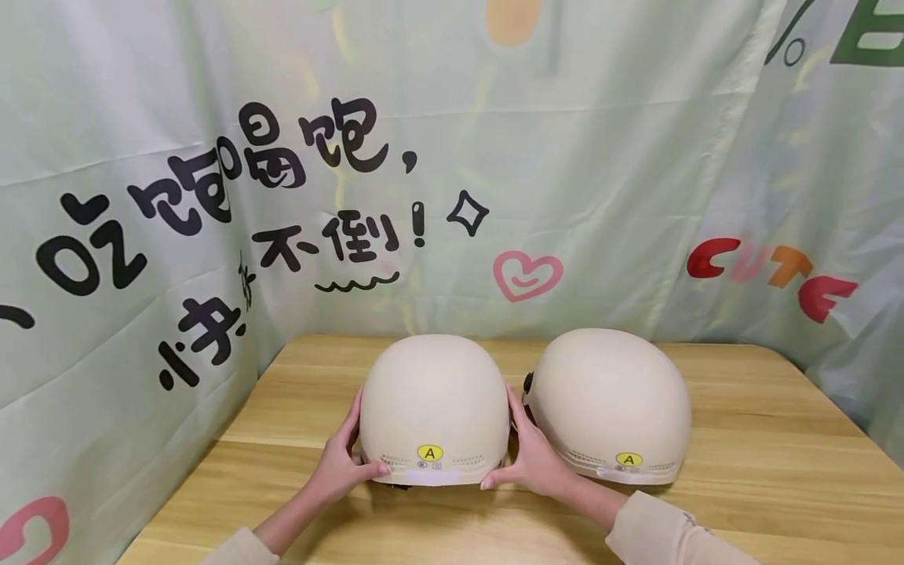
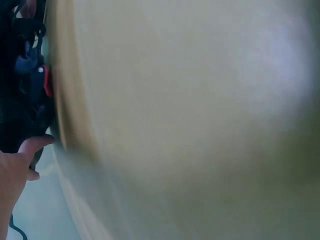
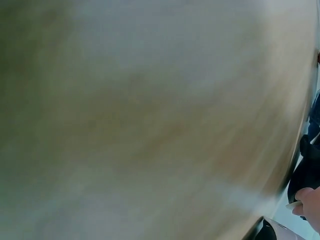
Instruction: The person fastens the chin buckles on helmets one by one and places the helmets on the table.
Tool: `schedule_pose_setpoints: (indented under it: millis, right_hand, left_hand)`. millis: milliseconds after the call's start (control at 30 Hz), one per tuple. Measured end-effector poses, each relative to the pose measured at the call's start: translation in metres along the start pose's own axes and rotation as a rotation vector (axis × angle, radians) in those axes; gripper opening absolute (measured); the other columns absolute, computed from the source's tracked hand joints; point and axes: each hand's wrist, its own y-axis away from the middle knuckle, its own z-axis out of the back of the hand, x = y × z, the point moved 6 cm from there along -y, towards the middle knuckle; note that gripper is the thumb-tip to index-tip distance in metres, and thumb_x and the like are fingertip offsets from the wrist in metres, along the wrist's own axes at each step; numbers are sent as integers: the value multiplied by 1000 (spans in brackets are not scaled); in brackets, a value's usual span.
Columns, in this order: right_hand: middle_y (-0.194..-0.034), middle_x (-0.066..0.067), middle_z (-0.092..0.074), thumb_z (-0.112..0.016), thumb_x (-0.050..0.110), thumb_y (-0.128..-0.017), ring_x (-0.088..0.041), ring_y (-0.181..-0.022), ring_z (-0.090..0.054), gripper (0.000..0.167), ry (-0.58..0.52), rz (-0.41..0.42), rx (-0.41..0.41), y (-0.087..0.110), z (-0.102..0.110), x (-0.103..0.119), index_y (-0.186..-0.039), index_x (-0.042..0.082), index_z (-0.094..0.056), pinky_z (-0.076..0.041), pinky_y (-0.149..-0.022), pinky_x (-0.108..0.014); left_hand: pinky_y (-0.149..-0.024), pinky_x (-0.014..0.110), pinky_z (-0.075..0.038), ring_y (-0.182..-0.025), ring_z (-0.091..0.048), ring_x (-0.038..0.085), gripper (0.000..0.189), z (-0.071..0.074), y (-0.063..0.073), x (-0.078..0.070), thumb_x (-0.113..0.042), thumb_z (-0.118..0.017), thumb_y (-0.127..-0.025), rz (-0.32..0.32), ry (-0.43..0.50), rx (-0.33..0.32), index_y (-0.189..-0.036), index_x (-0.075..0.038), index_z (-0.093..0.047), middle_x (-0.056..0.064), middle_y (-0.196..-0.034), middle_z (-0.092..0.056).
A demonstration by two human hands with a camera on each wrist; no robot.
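A cream helmet (image 1: 434,400) with a round yellow "A" sticker is held between both hands over the wooden table (image 1: 233,502). On its left side, my left hand (image 1: 342,463) grips it with the thumb at the near rim. My right hand (image 1: 533,463) grips the opposite side, thumb likewise at the near rim. The left wrist view shows the black lining and straps (image 2: 25,90), with a red buckle part (image 2: 47,81). In the right wrist view, fingers (image 3: 311,202) hold the edge of the dark inside (image 3: 302,175).
A second cream helmet (image 1: 614,404), also with a yellow "A" sticker, rests on the table just right of the held one, close to my right hand and forearm. Behind the table hangs a pale green printed curtain (image 1: 600,196).
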Motion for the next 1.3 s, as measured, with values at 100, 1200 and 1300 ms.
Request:
schedule_pose_setpoints:
  millis: [100,1200,1300]
  right_hand:
    - [-154,-21,-13,-82,51,-44,-39,-136,-26,143,74,-14,0,1,-2,1,-150,10,5,-27,-105,-58]
    - [-154,-24,-9,-88,46,-43,-35,-140,-20,145,183,-99,11,-1,-20,4,-147,-2,1,-21,-112,-49]
    - [-153,-22,-13,-89,43,-47,-34,-139,-23,140,198,-102,-6,2,-17,9,-148,0,-3,-23,-111,-49]
  left_hand:
    - [-82,26,-53,-136,-20,45,119,-1,2,6,-8,-84,-63,34,-1,-3,-151,-15,-4,20,-155,-9]
    - [-105,46,-25,-137,-23,40,128,11,1,23,-28,-87,-60,90,-255,126,-150,-8,2,22,-153,-11]
    - [-107,48,-23,-138,-23,37,130,12,1,15,-37,-87,-57,53,-347,108,-150,-10,1,19,-154,-13]
